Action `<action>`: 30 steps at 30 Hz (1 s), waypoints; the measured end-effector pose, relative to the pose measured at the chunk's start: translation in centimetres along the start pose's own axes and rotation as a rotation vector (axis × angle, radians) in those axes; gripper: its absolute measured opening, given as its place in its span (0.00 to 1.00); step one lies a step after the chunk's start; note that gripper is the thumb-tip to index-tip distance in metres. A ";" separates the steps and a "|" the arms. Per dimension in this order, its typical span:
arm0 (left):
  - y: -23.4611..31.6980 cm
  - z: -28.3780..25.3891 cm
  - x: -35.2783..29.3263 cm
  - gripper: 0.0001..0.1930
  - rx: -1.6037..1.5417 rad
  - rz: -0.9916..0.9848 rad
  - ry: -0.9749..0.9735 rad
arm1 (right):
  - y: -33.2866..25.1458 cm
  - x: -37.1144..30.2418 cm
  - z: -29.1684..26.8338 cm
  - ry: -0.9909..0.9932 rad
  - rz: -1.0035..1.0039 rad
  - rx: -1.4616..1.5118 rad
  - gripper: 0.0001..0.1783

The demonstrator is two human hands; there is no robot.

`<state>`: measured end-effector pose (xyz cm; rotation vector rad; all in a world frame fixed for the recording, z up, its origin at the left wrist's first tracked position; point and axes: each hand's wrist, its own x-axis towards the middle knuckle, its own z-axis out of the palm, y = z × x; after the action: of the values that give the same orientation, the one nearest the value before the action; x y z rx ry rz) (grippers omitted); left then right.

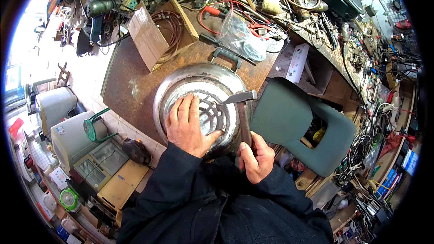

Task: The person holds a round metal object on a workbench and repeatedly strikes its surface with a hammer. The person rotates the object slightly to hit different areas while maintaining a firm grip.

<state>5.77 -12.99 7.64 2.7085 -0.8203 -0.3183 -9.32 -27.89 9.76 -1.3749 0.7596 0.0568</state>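
Observation:
A round metal pot (220,74) lies bottom up on the wooden table, with a dark-gripped side handle (227,58) at its far edge. Scuffed rings mark its pale base. My left hand (186,124) rests flat on that base, fingers stretched forward and thumb out to the right. In my right hand (256,158) is a hammer, gripped by the lower part of its brown handle (244,124). The hammer's metal head (238,97) is over the pot's right side, its tapered end toward the middle. Whether the head touches the pot I cannot tell.
A grey-green chair (289,117) stands close on the right. Beyond the pot are a wooden box with coiled tubing (171,29), a clear plastic bag (242,38) and a paintbrush (271,1). A green drill (97,13) lies far left among tangled wires and tools.

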 end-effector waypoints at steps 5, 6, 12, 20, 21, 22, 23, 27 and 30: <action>0.0 -0.1 0.0 0.56 -0.002 -0.001 0.005 | 0.6 0.2 0.0 0.041 -0.006 -0.027 0.19; 0.1 0.0 0.0 0.56 -0.001 -0.001 0.004 | 0.4 0.1 0.0 0.047 0.007 -0.026 0.19; 0.0 -0.1 0.0 0.56 0.000 0.003 0.006 | 1.7 0.2 -0.2 0.067 -0.097 -0.135 0.20; 0.2 -0.1 0.2 0.57 0.005 0.021 0.014 | 0.8 0.8 -0.8 -0.043 -0.005 0.129 0.19; 0.2 -0.2 0.3 0.57 0.003 0.021 0.010 | 0.7 1.1 -0.7 -0.055 0.035 0.209 0.19; 0.3 -0.3 0.3 0.57 -0.001 0.021 0.007 | 0.6 1.2 -0.6 -0.067 0.074 0.289 0.19; 0.3 -0.4 0.3 0.57 -0.005 0.021 0.004 | 0.5 1.2 -0.5 -0.057 0.075 0.322 0.18; 0.3 -0.2 0.3 0.57 0.007 0.021 0.008 | 0.4 1.7 -0.5 -0.071 0.107 0.312 0.17; 0.2 -0.2 0.1 0.57 0.008 0.015 0.013 | -0.5 1.7 -0.5 -0.052 0.118 0.306 0.18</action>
<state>5.81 -13.20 7.90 2.7077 -0.8399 -0.2947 -7.99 -29.16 9.31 -1.0339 0.7710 0.0656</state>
